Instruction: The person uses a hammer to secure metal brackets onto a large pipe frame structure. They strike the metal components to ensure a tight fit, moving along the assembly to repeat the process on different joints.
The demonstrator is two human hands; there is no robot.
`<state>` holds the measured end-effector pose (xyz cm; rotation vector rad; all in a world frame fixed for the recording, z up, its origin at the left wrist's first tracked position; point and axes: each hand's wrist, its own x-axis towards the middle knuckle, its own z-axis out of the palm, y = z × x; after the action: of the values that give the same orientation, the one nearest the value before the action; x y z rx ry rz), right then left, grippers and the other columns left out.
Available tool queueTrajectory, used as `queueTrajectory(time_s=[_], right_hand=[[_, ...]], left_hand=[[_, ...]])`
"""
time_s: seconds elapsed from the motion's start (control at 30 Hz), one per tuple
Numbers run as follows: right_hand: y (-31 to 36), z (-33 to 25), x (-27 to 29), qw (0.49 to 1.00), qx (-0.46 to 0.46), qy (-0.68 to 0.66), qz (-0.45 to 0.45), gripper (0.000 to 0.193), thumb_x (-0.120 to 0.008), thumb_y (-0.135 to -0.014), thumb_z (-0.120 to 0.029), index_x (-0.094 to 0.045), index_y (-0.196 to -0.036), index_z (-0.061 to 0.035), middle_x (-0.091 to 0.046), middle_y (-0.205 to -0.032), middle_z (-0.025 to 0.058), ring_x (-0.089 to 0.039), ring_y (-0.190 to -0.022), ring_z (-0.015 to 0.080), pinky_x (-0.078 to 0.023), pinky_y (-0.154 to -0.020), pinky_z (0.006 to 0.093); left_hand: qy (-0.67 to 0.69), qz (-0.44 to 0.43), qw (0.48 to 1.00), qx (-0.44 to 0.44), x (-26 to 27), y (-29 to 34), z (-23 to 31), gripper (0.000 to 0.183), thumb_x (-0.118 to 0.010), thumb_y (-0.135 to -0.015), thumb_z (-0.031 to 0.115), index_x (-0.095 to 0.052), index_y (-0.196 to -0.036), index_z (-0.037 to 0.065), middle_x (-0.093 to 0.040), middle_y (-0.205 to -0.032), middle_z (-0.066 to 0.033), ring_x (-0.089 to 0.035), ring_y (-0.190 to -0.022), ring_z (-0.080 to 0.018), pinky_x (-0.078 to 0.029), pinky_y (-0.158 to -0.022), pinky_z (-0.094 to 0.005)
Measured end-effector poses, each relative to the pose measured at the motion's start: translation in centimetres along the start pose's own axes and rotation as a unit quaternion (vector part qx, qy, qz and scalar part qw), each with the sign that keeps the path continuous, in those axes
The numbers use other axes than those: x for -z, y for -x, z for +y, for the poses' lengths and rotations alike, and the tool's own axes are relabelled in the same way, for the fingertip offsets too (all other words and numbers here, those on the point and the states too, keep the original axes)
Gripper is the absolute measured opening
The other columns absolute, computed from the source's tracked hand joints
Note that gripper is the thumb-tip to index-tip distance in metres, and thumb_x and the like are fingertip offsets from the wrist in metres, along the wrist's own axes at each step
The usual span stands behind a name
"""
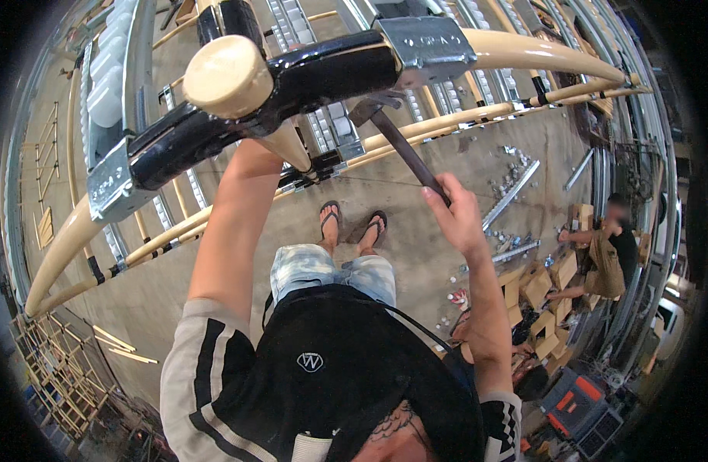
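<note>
My right hand (456,209) is closed round the dark handle of a hammer (404,146). The hammer's head is up near the underside of a silver metal bracket (427,45). That bracket joins a cream pipe (539,55) to a black pipe joint (331,71). My left arm reaches up to the same joint, and the wrist end of my left hand (263,152) shows just below it. Its fingers are hidden behind the pipework. A cream capped pipe end (224,75) sticks out of the joint toward me, and a second silver bracket (111,181) sits at the joint's left end.
Beyond the joint stands a rack of cream pipes with roller tracks (338,123). Metal strips (512,194) and small fittings lie on the floor to the right. A person (610,254) sits there among cardboard boxes (536,285). A stacked pipe frame (57,369) is at lower left.
</note>
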<state>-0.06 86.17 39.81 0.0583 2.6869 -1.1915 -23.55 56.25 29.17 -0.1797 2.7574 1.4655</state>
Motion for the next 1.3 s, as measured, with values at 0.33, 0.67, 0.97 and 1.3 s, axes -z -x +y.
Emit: queueTrajectory(time_s=[0.33, 0.67, 0.97, 1.3], right_hand=[[-1.3, 2.8, -0.8, 0.999, 0.016, 0.004, -0.047, 0.025, -0.063, -0.094, -0.025, -0.058, -0.104, -0.0034, -0.067, -0.079, 0.0209, -0.068, -0.077, 0.0395, -0.050, -0.065, 0.0420], [-3.1, 3.3, 0.3, 0.992, 0.027, 0.032, -0.121, 0.028, -0.059, -0.096, -0.030, -0.055, -0.106, -0.0039, -0.065, -0.079, 0.0229, -0.063, -0.078, 0.0455, -0.048, -0.066, 0.0484], [-4.5, 1.7, 2.6, 0.985, -0.001, 0.047, -0.167, 0.028, -0.056, -0.097, -0.030, -0.054, -0.102, -0.0033, -0.060, -0.074, 0.0234, -0.061, -0.072, 0.0447, -0.045, -0.063, 0.0484], [-5.4, 1.8, 3.3, 0.990, 0.022, 0.069, -0.124, 0.025, -0.058, -0.097, -0.029, -0.055, -0.100, -0.0043, -0.058, -0.066, 0.0192, -0.061, -0.064, 0.0402, -0.045, -0.059, 0.0448]], left_hand=[[-0.064, -0.012, 0.995, 0.073, -2.9, -1.6, 1.5, 0.062, -0.075, -0.083, 0.035, -0.050, -0.116, -0.010, -0.065, -0.099, -0.0208, -0.065, -0.086, -0.0257, -0.054, -0.074, -0.0355], [-0.078, -0.021, 0.990, 0.111, -4.6, -2.7, 2.4, 0.072, -0.076, -0.081, 0.033, -0.041, -0.122, -0.014, -0.065, -0.102, -0.0256, -0.065, -0.092, -0.0305, -0.055, -0.080, -0.0377], [-0.090, -0.024, 0.986, 0.136, -4.5, -2.7, 2.4, 0.081, -0.077, -0.080, 0.030, -0.034, -0.128, -0.018, -0.064, -0.105, -0.0299, -0.065, -0.098, -0.0348, -0.055, -0.084, -0.0396], [-0.088, -0.029, 0.984, 0.155, -4.7, -2.6, 3.1, 0.091, -0.077, -0.078, 0.028, -0.026, -0.134, -0.022, -0.063, -0.108, -0.0347, -0.065, -0.104, -0.0396, -0.056, -0.090, -0.0418]])
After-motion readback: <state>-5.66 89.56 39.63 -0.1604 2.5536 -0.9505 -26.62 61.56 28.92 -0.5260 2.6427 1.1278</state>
